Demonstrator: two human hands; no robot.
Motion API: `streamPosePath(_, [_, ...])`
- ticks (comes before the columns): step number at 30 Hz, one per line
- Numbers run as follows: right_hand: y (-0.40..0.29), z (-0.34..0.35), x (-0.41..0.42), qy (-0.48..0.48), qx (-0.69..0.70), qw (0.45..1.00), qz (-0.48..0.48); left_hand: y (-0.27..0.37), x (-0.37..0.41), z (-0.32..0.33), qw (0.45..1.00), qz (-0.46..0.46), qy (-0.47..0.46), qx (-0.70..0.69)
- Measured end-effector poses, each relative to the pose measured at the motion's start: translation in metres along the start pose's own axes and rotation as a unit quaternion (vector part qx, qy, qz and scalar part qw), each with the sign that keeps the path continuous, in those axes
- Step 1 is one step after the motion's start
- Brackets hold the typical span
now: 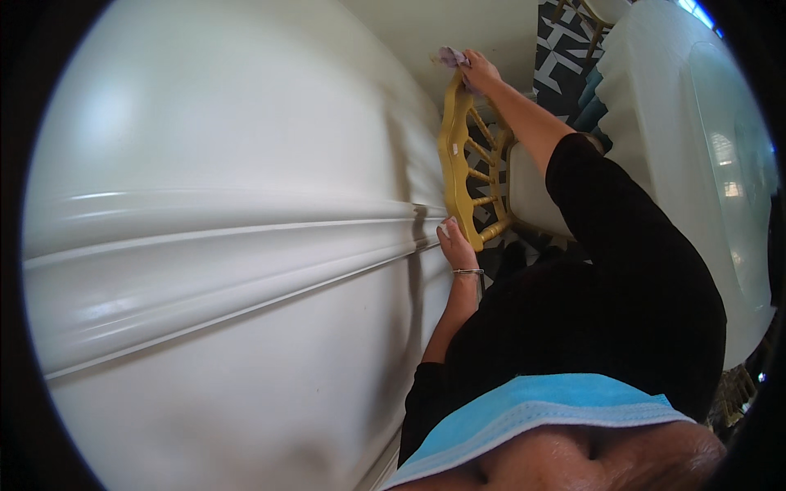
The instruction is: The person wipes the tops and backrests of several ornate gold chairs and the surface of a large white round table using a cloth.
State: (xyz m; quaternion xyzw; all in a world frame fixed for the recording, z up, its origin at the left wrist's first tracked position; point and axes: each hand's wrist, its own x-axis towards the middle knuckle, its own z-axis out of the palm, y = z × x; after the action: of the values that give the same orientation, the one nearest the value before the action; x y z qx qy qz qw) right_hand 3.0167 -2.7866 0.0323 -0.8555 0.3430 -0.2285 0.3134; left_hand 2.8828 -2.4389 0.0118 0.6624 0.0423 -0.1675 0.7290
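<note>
A gold-painted spindle-back chair (455,159) stands with its back close beside the white wall. My left hand (457,242) grips the near end of its top rail; something whitish shows at the fingertips, too small to name. At the rail's far end is my right hand (481,70), holding a crumpled pale lilac cloth (453,56). Part of that cloth sticks out beyond the fingers towards the wall. A small white mark shows on the rail between my hands. The chair's pale padded seat (534,190) is partly covered by my right arm.
The white wall (215,135) with a moulded rail (245,245) fills the left side. To the right stands a table with a white cloth (638,92) and a glass-like top (731,166). Patterned black-and-white floor tiles (556,61) and another chair (605,11) lie beyond.
</note>
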Motion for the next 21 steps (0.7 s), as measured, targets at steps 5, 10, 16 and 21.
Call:
streamPosePath(5, [0.008,0.009,-0.050,-0.081,0.270,0.959,-0.001,0.002,0.000,0.009,0.997,-0.044,-0.002,-0.060])
streamPosePath(10, [-0.047,-0.009,-0.203,-0.173,0.176,0.942,-0.228,0.015,-0.002,0.007,0.997,-0.053,0.014,-0.057])
streamPosePath(16, [-0.035,-0.046,-0.298,-0.330,0.187,0.871,-0.314,-0.009,0.011,-0.009,0.968,-0.100,-0.095,-0.209])
streamPosePath(21, [-0.025,-0.048,-0.328,-0.363,0.136,0.841,-0.378,-0.012,0.017,-0.026,0.908,-0.175,-0.184,-0.333])
